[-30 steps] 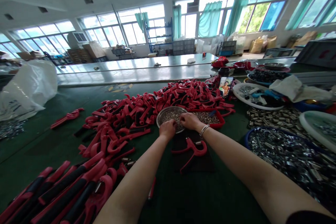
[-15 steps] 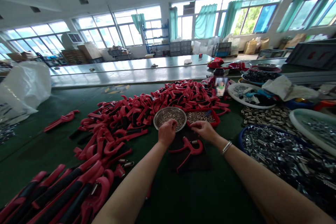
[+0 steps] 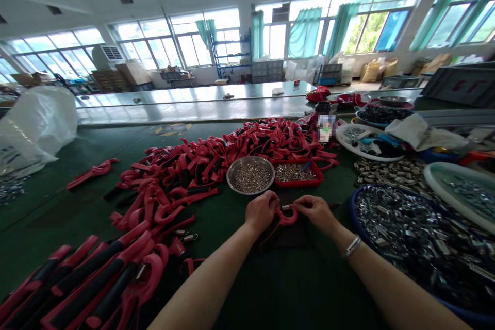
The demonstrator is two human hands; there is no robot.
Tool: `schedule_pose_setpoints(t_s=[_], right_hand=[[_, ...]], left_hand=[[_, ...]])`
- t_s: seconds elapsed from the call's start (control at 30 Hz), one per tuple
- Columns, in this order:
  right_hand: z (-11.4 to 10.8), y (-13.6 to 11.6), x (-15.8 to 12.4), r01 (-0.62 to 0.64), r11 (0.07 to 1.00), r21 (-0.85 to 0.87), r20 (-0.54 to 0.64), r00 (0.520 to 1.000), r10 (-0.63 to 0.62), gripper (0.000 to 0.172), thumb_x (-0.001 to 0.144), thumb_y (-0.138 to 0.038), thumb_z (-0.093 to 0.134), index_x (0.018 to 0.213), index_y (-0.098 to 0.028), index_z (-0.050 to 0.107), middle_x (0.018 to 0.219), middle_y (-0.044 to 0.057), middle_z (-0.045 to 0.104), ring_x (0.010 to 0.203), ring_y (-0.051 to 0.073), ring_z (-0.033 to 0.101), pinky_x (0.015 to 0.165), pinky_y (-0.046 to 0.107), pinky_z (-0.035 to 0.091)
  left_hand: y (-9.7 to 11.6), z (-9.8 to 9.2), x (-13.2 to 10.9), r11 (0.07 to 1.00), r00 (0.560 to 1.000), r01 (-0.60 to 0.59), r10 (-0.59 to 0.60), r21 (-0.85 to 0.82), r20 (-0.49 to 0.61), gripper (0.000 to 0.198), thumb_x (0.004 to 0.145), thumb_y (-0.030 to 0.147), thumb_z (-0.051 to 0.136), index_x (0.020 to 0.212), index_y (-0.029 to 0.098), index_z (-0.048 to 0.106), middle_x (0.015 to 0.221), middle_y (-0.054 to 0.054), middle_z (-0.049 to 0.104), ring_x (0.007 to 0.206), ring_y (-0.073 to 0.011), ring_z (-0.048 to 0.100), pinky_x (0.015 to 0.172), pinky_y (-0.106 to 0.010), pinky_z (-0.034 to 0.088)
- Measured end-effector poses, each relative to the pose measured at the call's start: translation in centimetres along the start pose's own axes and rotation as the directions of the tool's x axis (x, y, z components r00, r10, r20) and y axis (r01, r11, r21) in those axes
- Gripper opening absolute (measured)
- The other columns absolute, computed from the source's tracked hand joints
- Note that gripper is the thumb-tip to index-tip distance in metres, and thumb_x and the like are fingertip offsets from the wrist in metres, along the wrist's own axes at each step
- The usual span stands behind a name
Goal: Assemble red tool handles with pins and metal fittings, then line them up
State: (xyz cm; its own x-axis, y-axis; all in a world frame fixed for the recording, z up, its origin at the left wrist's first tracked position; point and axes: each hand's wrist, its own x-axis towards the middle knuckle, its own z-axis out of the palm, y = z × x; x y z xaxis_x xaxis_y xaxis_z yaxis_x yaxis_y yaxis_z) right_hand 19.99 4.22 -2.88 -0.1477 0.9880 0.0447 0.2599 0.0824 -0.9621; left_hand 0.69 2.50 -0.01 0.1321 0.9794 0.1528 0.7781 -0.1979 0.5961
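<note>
Our left hand (image 3: 262, 212) and right hand (image 3: 317, 212) flank the spring (image 3: 285, 207) of a red tool (image 3: 287, 221) over the dark mat (image 3: 296, 238).
We cannot tell whether either hand grips; the left fingertips are partly hidden; red marks (image 3: 459, 86) on the grey crate (image 3: 436, 87) are unreadable to us, one panel (image 3: 325, 128) is pixelated; the steel bowl (image 3: 231, 178) holds tiny metal bits (image 3: 250, 176), the red tray (image 3: 299, 184) pins (image 3: 291, 172), the cut-off blue basin (image 3: 353, 210) metal parts (image 3: 402, 232).

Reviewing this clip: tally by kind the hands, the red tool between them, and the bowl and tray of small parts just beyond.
Hands: 2 (left, right)
Tool: 1
Bowl: 1
Tray: 1
Total: 5
</note>
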Motion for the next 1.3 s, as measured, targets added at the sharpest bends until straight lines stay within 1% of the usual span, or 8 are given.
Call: schedule_pose_setpoints(t_s=[0.07, 0.2, 0.27, 0.5, 0.67, 0.83, 1.07, 1.3], right_hand=[[0.0, -0.1, -0.1, -0.012, 1.000, 0.007, -0.006, 1.000, 0.012, 0.029, 0.066, -0.041, 0.066, 0.078, -0.015, 0.066, 0.076, 0.005, 0.068, 0.072, 0.017, 0.061, 0.068, 0.027, 0.048], [0.0, -0.4, 0.0, -0.044, 0.999, -0.019, -0.012, 0.999, 0.044, 0.030, 0.067, -0.041, 0.063, 0.082, -0.014, 0.063, 0.073, 0.005, 0.067, 0.057, 0.014, 0.058, 0.047, 0.024, 0.044], [0.1, -0.6, 0.1, -0.050, 0.998, -0.042, 0.005, 0.999, 0.050, 0.030, 0.068, -0.040, 0.063, 0.085, -0.015, 0.064, 0.074, 0.005, 0.067, 0.054, 0.014, 0.057, 0.044, 0.023, 0.042], [0.4, -2.3, -0.5, 0.096, 0.930, -0.354, 0.048, 0.995, -0.085, 0.023, 0.077, -0.034, 0.051, 0.084, -0.019, 0.067, 0.085, 0.005, 0.069, 0.080, 0.020, 0.062, 0.073, 0.030, 0.047], [0.6, -3.2, -0.6, 0.156, 0.862, -0.481, 0.052, 0.987, -0.150, 0.021, 0.079, -0.028, 0.048, 0.083, -0.019, 0.066, 0.085, 0.005, 0.068, 0.080, 0.020, 0.062, 0.074, 0.031, 0.046], [0.7, -2.7, -0.4, 0.247, 0.805, -0.539, 0.064, 0.965, -0.253, 0.017, 0.080, -0.023, 0.047, 0.083, -0.018, 0.063, 0.085, 0.006, 0.067, 0.080, 0.018, 0.061, 0.075, 0.030, 0.046], [0.9, -1.4, -0.4, 0.406, 0.575, -0.710, 0.196, 0.899, -0.392, 0.020, 0.081, -0.011, 0.042, 0.082, -0.018, 0.060, 0.082, 0.007, 0.064, 0.078, 0.019, 0.058, 0.074, 0.032, 0.046], [0.4, -0.9, -0.4, 0.348, 0.725, -0.595, 0.093, 0.925, -0.368, 0.015, 0.083, -0.022, 0.044, 0.084, -0.019, 0.059, 0.085, 0.005, 0.065, 0.079, 0.017, 0.061, 0.075, 0.030, 0.047]], left_hand=[[-0.1, 0.2, 0.0, 1.000, 1.000, -0.016, 0.016, -0.005, -0.010, 0.017, 0.085, 0.035, 0.044, 0.090, 0.026, 0.058, 0.081, 0.003, 0.067, 0.076, -0.0145, 0.060, 0.062, -0.022, 0.037], [0.0, 0.2, 0.0, 1.000, 1.000, -0.015, 0.015, -0.003, 0.003, 0.018, 0.085, 0.035, 0.044, 0.090, 0.026, 0.058, 0.081, 0.003, 0.067, 0.076, -0.0148, 0.060, 0.063, -0.022, 0.037], [0.2, 0.1, 0.0, 1.000, 1.000, 0.004, -0.004, 0.001, 0.019, 0.018, 0.085, 0.035, 0.044, 0.090, 0.026, 0.058, 0.082, 0.002, 0.067, 0.076, -0.0148, 0.060, 0.065, -0.023, 0.037], [0.2, 0.1, 0.0, 1.000, 1.000, -0.016, 0.015, 0.015, 0.020, 0.019, 0.085, 0.035, 0.044, 0.092, 0.025, 0.059, 0.083, 0.001, 0.067, 0.076, -0.0151, 0.060, 0.064, -0.022, 0.037], [0.0, 0.2, 0.0, 0.999, 1.000, -0.026, 0.026, 0.041, 0.009, 0.020, 0.085, 0.036, 0.043, 0.092, 0.026, 0.058, 0.082, 0.001, 0.067, 0.075, -0.0153, 0.060, 0.061, -0.023, 0.037], [0.0, 0.2, 0.0, 0.998, 1.000, -0.027, 0.026, 0.051, 0.017, 0.020, 0.086, 0.036, 0.043, 0.092, 0.026, 0.058, 0.083, 0.002, 0.066, 0.076, -0.0152, 0.060, 0.063, -0.023, 0.038], [0.4, 0.1, -0.2, 0.996, 0.999, 0.018, -0.021, 0.089, 0.037, 0.022, 0.086, 0.038, 0.041, 0.092, 0.026, 0.059, 0.083, 0.001, 0.066, 0.078, -0.0151, 0.060, 0.066, -0.023, 0.039], [0.6, 0.1, -0.1, 0.993, 0.998, 0.034, -0.039, 0.109, 0.049, 0.022, 0.087, 0.038, 0.040, 0.093, 0.026, 0.058, 0.088, 0.001, 0.066, 0.080, -0.0146, 0.060, 0.067, -0.023, 0.040]])
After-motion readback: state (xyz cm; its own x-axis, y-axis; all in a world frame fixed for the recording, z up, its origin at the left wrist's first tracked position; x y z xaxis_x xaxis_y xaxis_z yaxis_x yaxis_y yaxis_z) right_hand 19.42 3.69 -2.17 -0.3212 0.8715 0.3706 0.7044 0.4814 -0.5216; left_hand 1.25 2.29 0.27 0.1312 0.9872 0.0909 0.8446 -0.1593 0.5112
